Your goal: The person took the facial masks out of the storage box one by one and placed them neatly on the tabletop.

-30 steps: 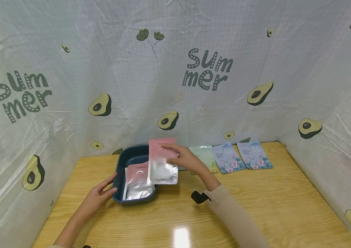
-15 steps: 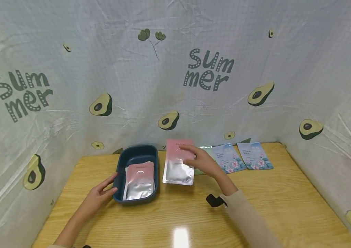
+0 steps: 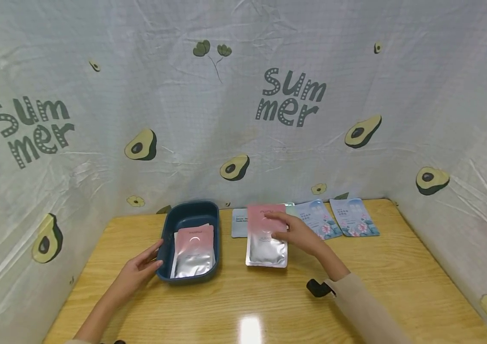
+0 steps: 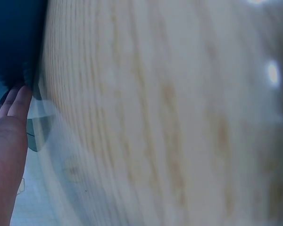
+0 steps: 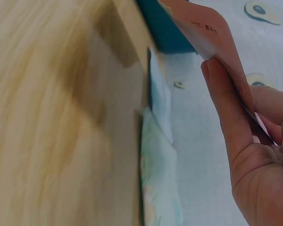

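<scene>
My right hand pinches a pink and silver face mask packet between thumb and fingers. In the right wrist view the packet is edge-on, raised above the table. On the left stands a dark blue plastic bin, with pink and silver face mask packets stacked inside. My left hand rests against the bin's left side. Its straight fingers touch the outer wall in the left wrist view. Behind the held packet, a pale blue packet and a light green one are partly hidden.
Two blue floral packets lie at the back right of the wooden table. A white curtain printed with avocados encloses the table's back and sides. The bin stands close to the back curtain.
My right hand has carried the pink packet from over the bin's right edge rightward, then slightly toward me, uncovering the pale blue packet. The left hand and bin have not moved.
</scene>
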Motion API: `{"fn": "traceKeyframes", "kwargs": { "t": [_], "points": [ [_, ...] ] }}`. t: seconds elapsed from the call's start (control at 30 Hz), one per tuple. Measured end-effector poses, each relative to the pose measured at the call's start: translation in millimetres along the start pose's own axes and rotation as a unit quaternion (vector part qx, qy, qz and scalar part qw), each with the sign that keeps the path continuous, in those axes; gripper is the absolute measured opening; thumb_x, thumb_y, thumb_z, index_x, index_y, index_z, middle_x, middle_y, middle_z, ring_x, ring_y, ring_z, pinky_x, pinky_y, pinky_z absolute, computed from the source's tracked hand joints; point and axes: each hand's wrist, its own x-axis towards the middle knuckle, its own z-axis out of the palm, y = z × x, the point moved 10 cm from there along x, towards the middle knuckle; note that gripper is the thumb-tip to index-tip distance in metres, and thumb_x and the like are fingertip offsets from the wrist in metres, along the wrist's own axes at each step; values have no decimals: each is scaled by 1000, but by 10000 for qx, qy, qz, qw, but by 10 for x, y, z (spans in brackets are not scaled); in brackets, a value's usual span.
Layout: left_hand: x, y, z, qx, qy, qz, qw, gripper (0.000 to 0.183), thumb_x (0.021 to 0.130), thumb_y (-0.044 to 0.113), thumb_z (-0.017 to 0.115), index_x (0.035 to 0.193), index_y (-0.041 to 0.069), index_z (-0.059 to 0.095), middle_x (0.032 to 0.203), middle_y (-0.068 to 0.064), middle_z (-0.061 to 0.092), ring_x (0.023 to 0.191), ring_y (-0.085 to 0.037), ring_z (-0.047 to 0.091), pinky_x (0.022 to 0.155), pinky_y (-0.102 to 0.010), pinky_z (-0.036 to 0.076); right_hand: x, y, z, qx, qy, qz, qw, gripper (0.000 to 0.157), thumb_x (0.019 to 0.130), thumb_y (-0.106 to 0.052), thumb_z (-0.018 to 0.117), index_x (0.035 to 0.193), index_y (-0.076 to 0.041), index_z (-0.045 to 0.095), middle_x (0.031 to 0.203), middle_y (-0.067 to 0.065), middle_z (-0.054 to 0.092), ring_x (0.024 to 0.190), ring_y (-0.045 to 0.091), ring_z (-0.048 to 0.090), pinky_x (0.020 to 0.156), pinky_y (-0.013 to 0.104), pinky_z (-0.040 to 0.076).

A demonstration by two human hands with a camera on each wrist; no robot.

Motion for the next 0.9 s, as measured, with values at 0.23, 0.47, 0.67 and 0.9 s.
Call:
{"fn": "traceKeyframes", "kwargs": {
  "t": [0.23, 0.47, 0.67, 0.9],
  "points": [
    [10, -8, 9, -114, -15, -115, 9999, 64, 103, 27, 63, 159, 15, 36, 162, -23, 31, 143, -42, 37, 97, -18, 48, -190, 161, -11, 152, -124, 148, 9997, 54, 97, -22, 72, 148, -23, 55, 154, 5, 49, 142, 31, 43, 99, 44, 51],
    [-4, 3, -2, -14, -16, -20, 10000, 63, 103, 25, 62, 159, 15, 36, 159, -24, 35, 141, -42, 38, 96, -17, 47, -342, 282, -55, 141, -256, 70, 9995, 55, 97, -21, 71, 149, -21, 53, 154, 5, 48, 144, 34, 39, 102, 46, 49],
    [0, 28, 10, 94, -53, 47, 9999, 62, 103, 25, 62, 159, 16, 36, 157, -25, 38, 140, -43, 42, 94, -16, 47, -509, 368, -121, 143, -458, 82, 9988, 55, 98, -25, 70, 150, -23, 51, 154, 6, 48, 143, 36, 40, 102, 46, 48],
    [0, 8, -8, 167, -1, 50, 9998, 61, 103, 23, 62, 159, 15, 37, 155, -26, 41, 137, -44, 45, 94, -19, 49, -765, 513, -299, 232, -553, 215, 9980, 55, 99, -27, 69, 150, -28, 50, 156, 4, 45, 142, 27, 40, 97, 32, 51]
  ]
}}
